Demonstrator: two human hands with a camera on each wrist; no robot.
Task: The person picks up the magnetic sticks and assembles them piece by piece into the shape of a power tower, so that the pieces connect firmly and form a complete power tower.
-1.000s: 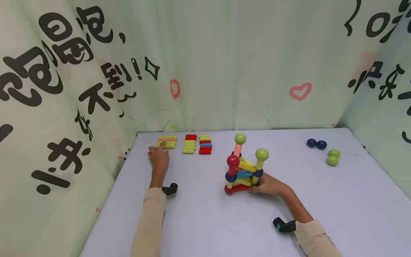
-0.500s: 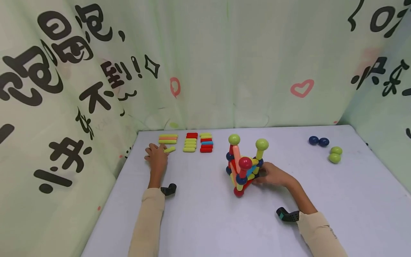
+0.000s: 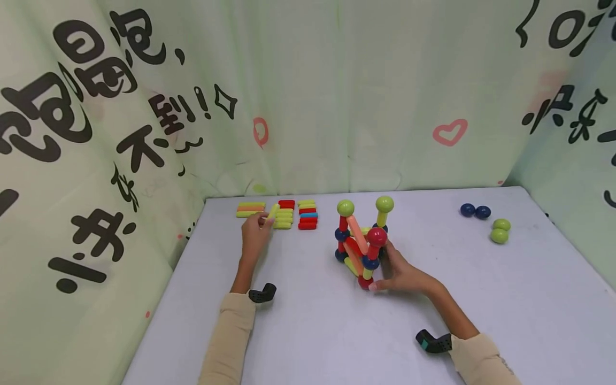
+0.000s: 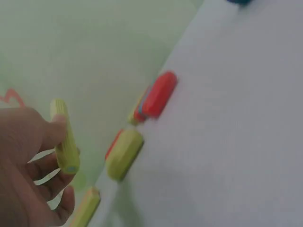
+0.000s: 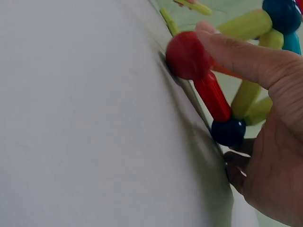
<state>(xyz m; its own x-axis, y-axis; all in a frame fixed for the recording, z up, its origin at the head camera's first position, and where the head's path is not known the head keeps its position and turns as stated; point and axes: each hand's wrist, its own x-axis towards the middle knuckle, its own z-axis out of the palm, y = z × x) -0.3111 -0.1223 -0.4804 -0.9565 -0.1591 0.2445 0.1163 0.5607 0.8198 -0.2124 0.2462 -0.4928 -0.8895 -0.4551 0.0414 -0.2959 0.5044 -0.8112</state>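
pale tbl (image 3: 308,337), curtain (image 3: 298,96) behind. loose: 2 blue balls (image 3: 467,210), 2 green balls (image 3: 499,236). ur l hand (image 3: 254,238) pinches 1 stick (image 4: 68,150), r hand (image 3: 406,275) grips tower (image 3: 358,235).

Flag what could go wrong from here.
The left hand pinches a ridged yellow-green rod near the short red and yellow-green rods and might nudge them. The right hand holds the multicoloured glossy ball-and-rod structure low, so its round green top balls could shake loose if tilted.

Left fingers (image 4: 67,201) in a pinch
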